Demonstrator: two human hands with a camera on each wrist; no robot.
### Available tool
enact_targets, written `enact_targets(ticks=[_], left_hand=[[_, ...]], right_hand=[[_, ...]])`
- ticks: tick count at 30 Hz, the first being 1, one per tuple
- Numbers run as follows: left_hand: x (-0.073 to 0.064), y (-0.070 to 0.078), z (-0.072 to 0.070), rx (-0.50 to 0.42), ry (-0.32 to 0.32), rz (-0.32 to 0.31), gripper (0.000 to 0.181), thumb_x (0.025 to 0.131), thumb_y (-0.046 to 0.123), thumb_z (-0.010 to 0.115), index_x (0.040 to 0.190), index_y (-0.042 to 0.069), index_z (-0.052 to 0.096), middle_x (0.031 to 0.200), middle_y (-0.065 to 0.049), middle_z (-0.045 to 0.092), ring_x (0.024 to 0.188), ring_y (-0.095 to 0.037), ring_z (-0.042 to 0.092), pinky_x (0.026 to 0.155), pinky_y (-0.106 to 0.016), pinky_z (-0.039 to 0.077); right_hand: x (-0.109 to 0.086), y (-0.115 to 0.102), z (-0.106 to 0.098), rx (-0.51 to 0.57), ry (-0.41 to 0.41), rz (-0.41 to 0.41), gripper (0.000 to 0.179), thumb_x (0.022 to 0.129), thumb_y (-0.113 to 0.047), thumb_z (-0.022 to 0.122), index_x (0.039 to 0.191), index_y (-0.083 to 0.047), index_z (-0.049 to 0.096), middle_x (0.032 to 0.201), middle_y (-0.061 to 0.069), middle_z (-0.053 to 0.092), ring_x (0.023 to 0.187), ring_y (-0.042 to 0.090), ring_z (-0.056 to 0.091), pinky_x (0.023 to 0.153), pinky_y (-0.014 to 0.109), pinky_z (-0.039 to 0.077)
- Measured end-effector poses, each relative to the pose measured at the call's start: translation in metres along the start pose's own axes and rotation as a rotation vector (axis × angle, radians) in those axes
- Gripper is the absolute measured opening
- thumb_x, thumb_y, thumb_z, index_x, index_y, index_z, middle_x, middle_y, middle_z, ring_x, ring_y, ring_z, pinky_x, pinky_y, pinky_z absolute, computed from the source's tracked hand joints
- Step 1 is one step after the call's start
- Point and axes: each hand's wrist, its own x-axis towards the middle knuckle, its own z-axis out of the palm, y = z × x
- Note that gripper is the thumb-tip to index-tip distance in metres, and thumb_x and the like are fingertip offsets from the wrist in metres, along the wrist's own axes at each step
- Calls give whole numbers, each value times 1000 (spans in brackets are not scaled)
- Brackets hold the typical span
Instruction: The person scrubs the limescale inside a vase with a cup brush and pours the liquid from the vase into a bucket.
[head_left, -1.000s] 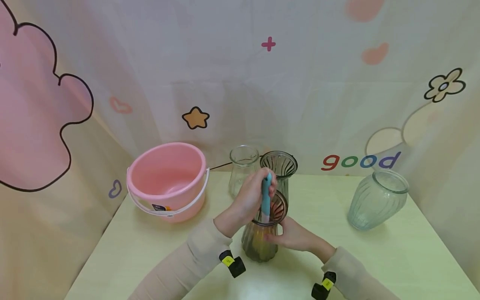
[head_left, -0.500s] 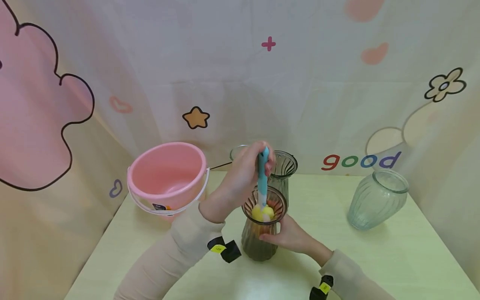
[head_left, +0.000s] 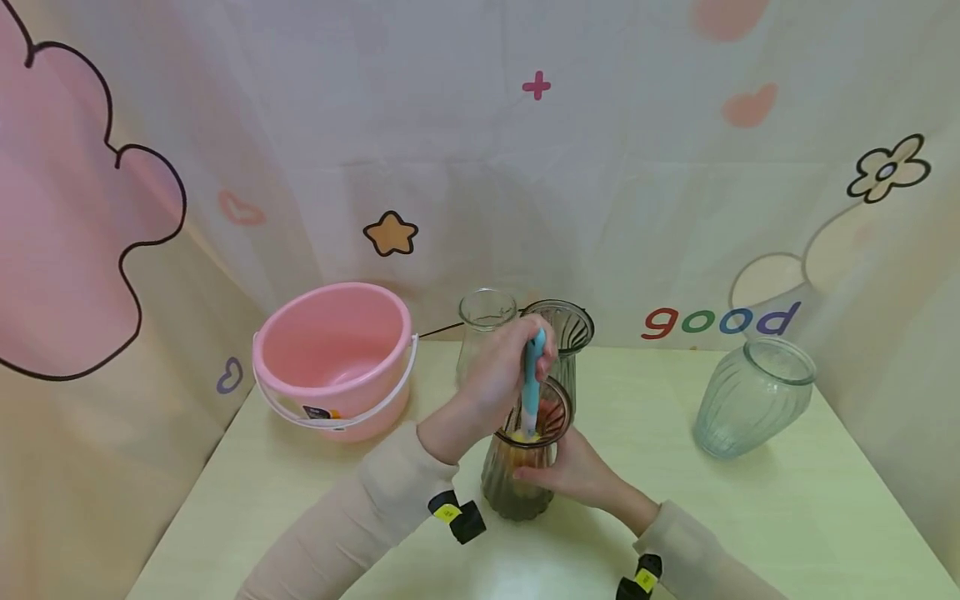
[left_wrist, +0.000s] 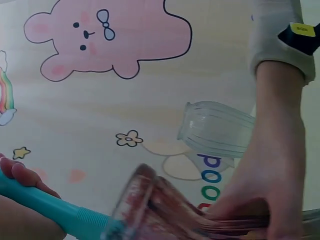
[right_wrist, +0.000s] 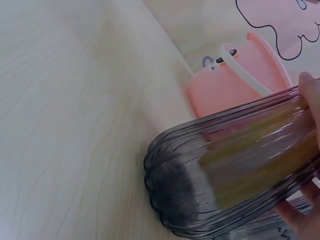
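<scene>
My left hand [head_left: 501, 367] grips the teal handle of a bottle brush [head_left: 532, 379], whose yellow sponge head is down inside a ribbed dark glass vase [head_left: 517, 487]. My right hand [head_left: 577, 473] holds this vase around its side, below the flared rim. Through the glass in the right wrist view, the yellow sponge [right_wrist: 240, 172] shows blurred in the vase's body, above the base. The handle [left_wrist: 55, 205] slants toward the vase mouth in the left wrist view.
Behind the held vase stand a clear glass vase [head_left: 480, 333] and another dark ribbed vase [head_left: 567, 367]. A pink bucket [head_left: 337, 400] with a white handle is at left, and a pale green glass vase [head_left: 750, 408] at right. A printed curtain [head_left: 630, 225] hangs behind the table [head_left: 637, 400].
My left hand drew the brush up until its yellow sponge showed at the vase mouth, then pushed it back down. My right hand keeps holding the vase in nearly the same place.
</scene>
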Motion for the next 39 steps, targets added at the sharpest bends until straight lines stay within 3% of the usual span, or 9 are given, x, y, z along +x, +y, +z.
enact_targets(ticks=[3,7,10,16,22,25,28,36,39], left_hand=[[0,-16,-3,5,-4,-75,31,94,20,32,69,8,45,61,1,41,57,-14,37,56,-25,33],[0,-30,-6,38,-48,-121,30,95,22,32,72,8,44,64,1,40,59,-14,37,57,-25,32],[0,-33,-7,51,-75,-113,30,95,24,31,72,9,44,65,1,40,60,-14,36,58,-25,32],[-2,-34,-7,23,-76,-108,31,96,23,30,72,8,43,65,1,39,59,-14,35,57,-25,31],[-3,-33,-8,1,-51,-109,31,96,23,31,72,9,44,64,1,39,59,-14,35,58,-25,31],[-4,-29,-8,2,-52,-102,31,96,23,30,72,9,43,64,1,39,59,-15,35,58,-25,31],[-5,-18,-7,14,-66,-56,30,95,20,29,71,8,43,64,1,39,58,-15,35,57,-25,31],[-3,31,-5,-31,-76,130,34,94,16,28,66,8,45,61,0,39,59,-15,37,59,-26,33],[-2,40,-4,-36,-81,154,35,94,14,27,65,7,45,59,0,39,58,-15,37,59,-26,33]], right_hand=[[1,1,0,-3,14,-8,72,71,-9,78,130,-9,37,126,4,50,113,12,47,94,32,42],[1,11,4,10,22,-46,75,72,-11,77,132,-13,34,126,1,47,111,12,47,93,29,41],[2,21,5,27,-21,-58,74,75,-15,75,134,-17,30,128,-1,44,112,13,45,93,29,41],[2,22,-3,68,-147,15,60,83,-17,67,133,-17,34,130,1,43,117,14,42,97,32,38],[3,25,-4,52,-142,7,48,83,-18,67,124,-17,42,121,-1,50,110,11,45,92,31,39],[3,15,-3,41,-106,-26,49,81,-13,68,124,-13,43,119,2,51,107,10,47,90,31,40],[2,4,-2,39,-74,-43,53,79,-8,70,125,-8,43,121,5,52,108,8,47,91,31,41],[2,-7,1,65,-16,26,66,74,-5,74,129,-5,38,123,7,51,112,10,46,98,37,37],[2,-8,2,56,6,53,70,72,-6,75,130,-4,36,125,8,49,114,15,46,100,42,36]])
